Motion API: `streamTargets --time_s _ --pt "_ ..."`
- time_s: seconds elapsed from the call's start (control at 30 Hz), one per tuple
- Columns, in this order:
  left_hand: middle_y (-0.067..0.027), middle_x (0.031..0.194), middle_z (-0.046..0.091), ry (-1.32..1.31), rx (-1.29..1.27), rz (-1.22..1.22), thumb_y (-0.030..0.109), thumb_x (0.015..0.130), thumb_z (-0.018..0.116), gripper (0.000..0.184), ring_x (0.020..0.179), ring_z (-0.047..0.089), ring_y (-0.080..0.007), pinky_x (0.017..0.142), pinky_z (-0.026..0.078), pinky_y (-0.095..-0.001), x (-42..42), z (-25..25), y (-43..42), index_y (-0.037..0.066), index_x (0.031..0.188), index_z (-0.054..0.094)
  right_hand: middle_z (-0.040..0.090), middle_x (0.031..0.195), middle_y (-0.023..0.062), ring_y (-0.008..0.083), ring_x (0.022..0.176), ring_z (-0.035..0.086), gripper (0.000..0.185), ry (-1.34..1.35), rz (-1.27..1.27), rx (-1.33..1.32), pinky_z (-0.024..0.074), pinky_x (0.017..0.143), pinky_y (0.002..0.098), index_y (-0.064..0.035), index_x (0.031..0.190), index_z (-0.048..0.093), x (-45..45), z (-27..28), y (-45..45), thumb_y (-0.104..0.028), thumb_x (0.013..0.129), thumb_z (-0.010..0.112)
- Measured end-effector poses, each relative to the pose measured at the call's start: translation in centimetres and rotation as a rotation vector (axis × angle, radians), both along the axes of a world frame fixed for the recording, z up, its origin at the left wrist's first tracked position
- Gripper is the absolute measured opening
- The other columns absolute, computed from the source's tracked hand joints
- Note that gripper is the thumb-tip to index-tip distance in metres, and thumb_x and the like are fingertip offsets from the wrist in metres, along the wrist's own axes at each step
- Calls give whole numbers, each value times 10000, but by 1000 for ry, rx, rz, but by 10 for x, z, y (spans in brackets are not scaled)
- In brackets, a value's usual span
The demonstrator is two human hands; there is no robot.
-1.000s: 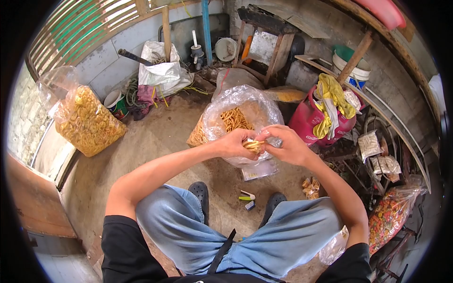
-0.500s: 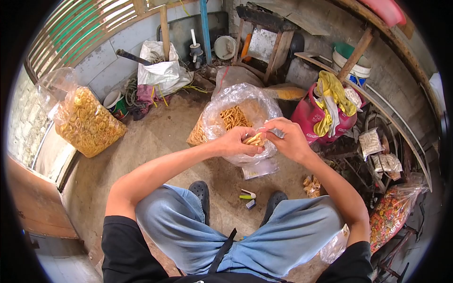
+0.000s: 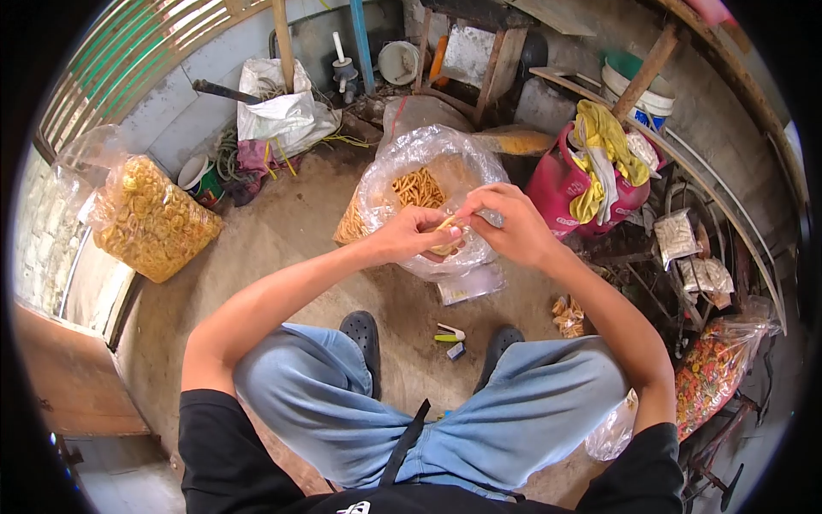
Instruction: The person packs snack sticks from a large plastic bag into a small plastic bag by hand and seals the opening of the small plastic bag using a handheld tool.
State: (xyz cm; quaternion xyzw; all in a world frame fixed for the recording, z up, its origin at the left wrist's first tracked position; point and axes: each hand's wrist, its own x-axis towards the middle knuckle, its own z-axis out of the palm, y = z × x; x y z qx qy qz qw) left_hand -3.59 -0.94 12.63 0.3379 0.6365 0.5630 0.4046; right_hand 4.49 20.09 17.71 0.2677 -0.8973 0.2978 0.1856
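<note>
My left hand (image 3: pixel 417 236) is closed round a small clear packet of yellowish snack sticks (image 3: pixel 445 248). Fingers of my right hand (image 3: pixel 505 224) are pinched at the packet's top edge, close beside my left fingertips. Both hands are over the near rim of a big open clear plastic bag (image 3: pixel 479 163), in which brown snack sticks (image 3: pixel 419 188) lie. Under the near side of that bag, a stack of flat clear plastic (image 3: pixel 473 284) shows. A green and white stapler (image 3: pixel 449 332) and a small blue box (image 3: pixel 455 351) are on the floor between my feet.
A full bag of yellow snacks (image 3: pixel 152 218) stands at the left. To the right are a pink container with cloths (image 3: pixel 548 184), filled small packets (image 3: pixel 568 317) and a bag of colourful snacks (image 3: pixel 711 373). A white sack (image 3: pixel 278 120) stands at the back.
The view has tilted and shifted slightly. My hands have moved a little up in the view, and my right hand has turned at the packet's top, its fingers closer together.
</note>
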Motion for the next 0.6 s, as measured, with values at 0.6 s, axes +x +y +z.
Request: streamTargets --time_s 0.6 --pt "-54 1074 673 -105 17 389 191 845 756 426 966 651 -117 815 562 -270 -41 -23 -33 8 1181 568 695 898 175 312 842 671 207 -543 -415 126 521 755 401 -57 971 696 -163 -248 19 -137 814 587"
